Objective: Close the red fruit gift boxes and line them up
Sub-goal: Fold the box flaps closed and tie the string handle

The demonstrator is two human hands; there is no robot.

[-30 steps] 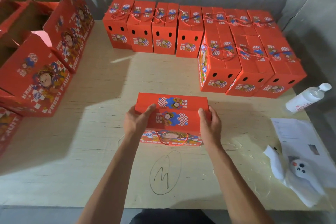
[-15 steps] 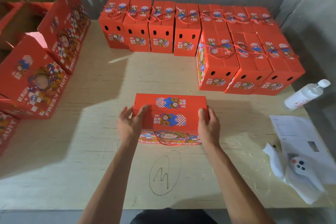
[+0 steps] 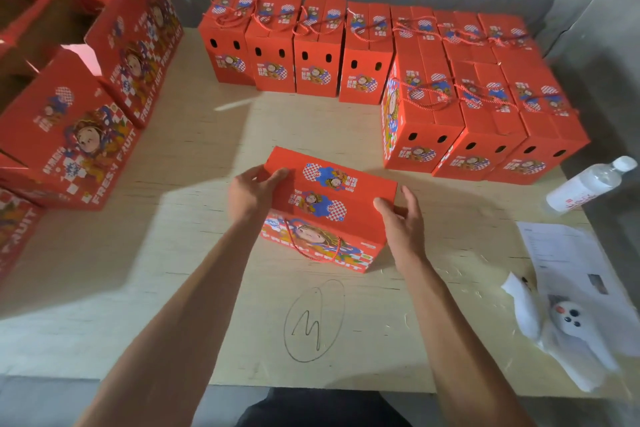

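Observation:
A closed red fruit gift box (image 3: 329, 198) stands on the wooden table (image 3: 173, 253) in front of me, turned slightly clockwise, its red cord handle hanging down the front face. My left hand (image 3: 254, 192) grips its left end, thumb on top. My right hand (image 3: 401, 222) grips its right end, thumb on the lid. Several closed boxes (image 3: 298, 45) stand in a row along the back wall. More closed boxes (image 3: 485, 121) are packed in rows at the right.
Open boxes (image 3: 79, 121) with lids up stand at the left edge. A clear plastic bottle (image 3: 588, 184) lies at the right. Paper sheets (image 3: 568, 260) and a white controller (image 3: 568, 317) on cloth lie at the near right. A pencilled oval mark (image 3: 313, 319) is on the table.
Both hands have turned the box a little clockwise and shifted it slightly right. My left hand moved from the lid's corner round onto the left end.

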